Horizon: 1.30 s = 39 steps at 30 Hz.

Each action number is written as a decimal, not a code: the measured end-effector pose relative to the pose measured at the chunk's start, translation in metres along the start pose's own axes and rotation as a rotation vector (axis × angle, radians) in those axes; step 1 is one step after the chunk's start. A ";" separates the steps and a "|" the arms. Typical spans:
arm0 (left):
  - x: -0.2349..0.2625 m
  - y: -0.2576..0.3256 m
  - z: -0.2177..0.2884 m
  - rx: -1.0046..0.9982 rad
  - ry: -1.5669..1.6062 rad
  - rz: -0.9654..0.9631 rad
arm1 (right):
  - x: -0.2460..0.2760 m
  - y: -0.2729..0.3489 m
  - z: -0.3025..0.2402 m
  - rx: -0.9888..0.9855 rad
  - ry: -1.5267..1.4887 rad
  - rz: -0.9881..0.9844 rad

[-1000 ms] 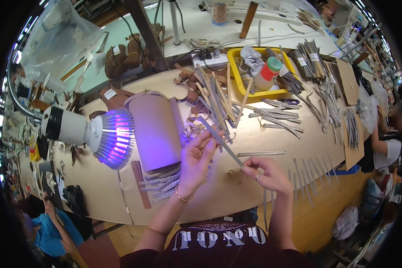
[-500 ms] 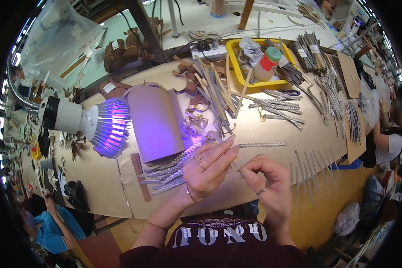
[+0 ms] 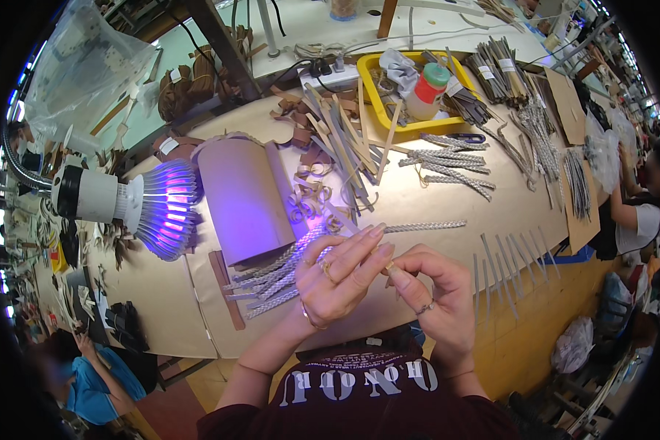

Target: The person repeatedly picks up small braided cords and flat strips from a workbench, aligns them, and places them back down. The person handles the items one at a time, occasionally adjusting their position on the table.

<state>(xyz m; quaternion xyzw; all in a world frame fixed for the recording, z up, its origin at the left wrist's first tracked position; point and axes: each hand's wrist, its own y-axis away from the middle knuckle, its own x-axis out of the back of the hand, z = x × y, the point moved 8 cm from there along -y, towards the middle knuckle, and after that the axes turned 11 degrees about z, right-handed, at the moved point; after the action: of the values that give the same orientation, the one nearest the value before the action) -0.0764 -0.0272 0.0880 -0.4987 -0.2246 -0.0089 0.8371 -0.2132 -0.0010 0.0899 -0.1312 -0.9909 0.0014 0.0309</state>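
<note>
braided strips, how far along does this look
Done, by the look of it: a fan of braided strips lies under the purple lamp. In hand: the left hand and right hand pinch the end of one strip. Left: more braided pieces wait by the yellow tray, loose flat strips beside them.

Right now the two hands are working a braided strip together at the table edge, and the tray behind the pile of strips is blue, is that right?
Not quite. The head view shows the left hand and right hand together on the braided strip at the table edge, but the tray behind the pile of strips is yellow, not blue.
</note>
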 end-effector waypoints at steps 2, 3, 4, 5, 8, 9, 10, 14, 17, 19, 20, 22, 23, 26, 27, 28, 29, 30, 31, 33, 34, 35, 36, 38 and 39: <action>-0.001 -0.001 -0.001 0.010 0.015 -0.001 | 0.001 -0.001 0.001 0.000 0.006 0.000; -0.002 -0.001 -0.001 0.008 0.026 0.001 | 0.001 -0.001 0.002 0.000 0.008 0.001; -0.003 -0.002 -0.001 0.006 0.042 0.006 | 0.001 -0.002 0.002 0.009 0.015 0.002; -0.004 -0.003 -0.001 0.005 0.058 0.011 | 0.002 -0.003 0.003 0.019 0.001 0.004; -0.009 -0.004 -0.005 0.087 0.187 -0.008 | 0.003 -0.006 0.003 0.078 -0.020 0.005; -0.009 -0.004 -0.005 0.100 0.224 -0.013 | 0.004 -0.006 0.003 0.096 -0.022 -0.002; -0.010 -0.004 -0.006 0.120 0.258 -0.034 | 0.004 -0.007 0.003 0.116 -0.023 -0.004; -0.010 -0.005 -0.009 0.156 0.339 -0.053 | 0.005 -0.008 0.008 0.103 -0.065 -0.019; -0.010 -0.005 -0.010 0.155 0.368 -0.071 | 0.004 -0.008 0.010 0.098 -0.084 -0.015; -0.009 -0.005 -0.009 0.122 0.359 -0.068 | 0.004 -0.008 0.009 0.101 -0.096 -0.015; -0.008 -0.006 -0.009 0.104 0.348 -0.062 | 0.003 -0.007 0.009 0.089 -0.090 -0.024; -0.006 -0.007 -0.008 0.046 0.333 -0.050 | 0.002 -0.006 0.009 0.076 -0.075 -0.031; -0.005 -0.008 -0.007 0.020 0.317 -0.046 | 0.002 -0.005 0.010 0.051 -0.081 -0.031; -0.004 -0.008 -0.008 0.001 0.292 -0.080 | 0.002 -0.004 0.011 0.012 -0.077 -0.030; -0.004 -0.009 -0.008 -0.004 0.290 -0.082 | 0.001 -0.004 0.011 0.009 -0.067 -0.031; -0.004 -0.009 -0.008 -0.009 0.285 -0.083 | 0.001 -0.004 0.011 0.017 -0.049 -0.030; -0.004 -0.009 -0.008 -0.013 0.281 -0.084 | 0.001 -0.004 0.011 0.018 -0.045 -0.030; -0.004 -0.009 -0.008 -0.014 0.278 -0.081 | 0.001 -0.005 0.011 0.030 -0.035 -0.028; -0.004 -0.009 -0.008 -0.014 0.275 -0.079 | 0.001 -0.005 0.010 0.045 -0.016 -0.026; -0.004 -0.009 -0.008 -0.011 0.274 -0.077 | 0.001 -0.005 0.011 0.044 -0.020 -0.026; -0.005 -0.009 -0.008 -0.008 0.275 -0.079 | 0.001 -0.005 0.010 0.060 -0.014 -0.024; -0.005 -0.008 -0.008 -0.001 0.274 -0.079 | 0.001 -0.005 0.012 0.056 0.001 -0.016; -0.006 -0.008 -0.008 0.005 0.263 -0.085 | 0.001 -0.005 0.012 0.068 0.021 -0.006; -0.007 -0.008 -0.008 0.023 0.236 -0.092 | 0.000 -0.004 0.011 0.100 0.077 0.019; -0.008 -0.008 -0.009 0.027 0.229 -0.084 | -0.001 -0.003 0.010 0.121 0.114 0.034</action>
<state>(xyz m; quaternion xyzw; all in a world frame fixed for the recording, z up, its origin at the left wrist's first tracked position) -0.0821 -0.0398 0.0880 -0.4730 -0.1484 -0.0979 0.8629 -0.2141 -0.0043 0.0795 -0.1458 -0.9833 0.0541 0.0950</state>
